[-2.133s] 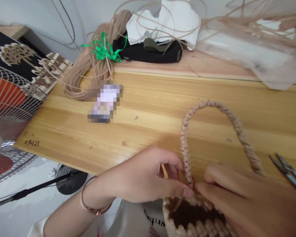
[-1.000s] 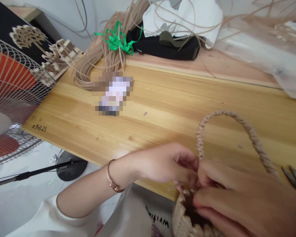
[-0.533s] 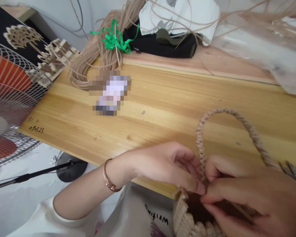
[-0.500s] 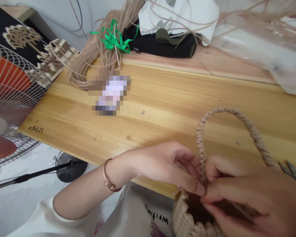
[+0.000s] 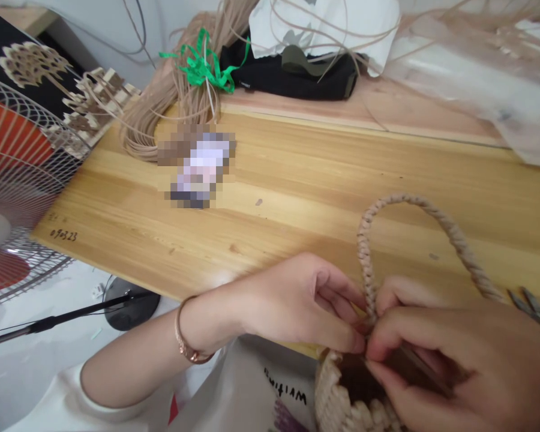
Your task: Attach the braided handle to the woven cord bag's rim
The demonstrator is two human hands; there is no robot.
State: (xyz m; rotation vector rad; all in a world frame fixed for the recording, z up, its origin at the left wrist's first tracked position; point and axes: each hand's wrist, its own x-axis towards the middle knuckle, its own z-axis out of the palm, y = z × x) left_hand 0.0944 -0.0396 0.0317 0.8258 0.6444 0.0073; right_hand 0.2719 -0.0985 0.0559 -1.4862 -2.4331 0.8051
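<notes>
A tan woven basket sits at the bottom right, its dark opening facing up. Its braided handle arches over the wooden table. My left hand is closed round the base of the handle at the basket's rim, thumb pressed down. My right hand pinches at the same spot from the other side, its thumb and forefinger tips together. What lies between those fingertips is too small to make out. The right hand covers part of the rim and the handle's other end.
A blurred phone and a bundle of tan strands with green ties lie on the table. Pliers are at the right edge. A fan stands left. Behind are a black pouch and plastic sheeting.
Both hands stay at the handle's base, with the right fingertips slightly further left. My left wrist and forearm have shifted a little left. The view has moved slightly.
</notes>
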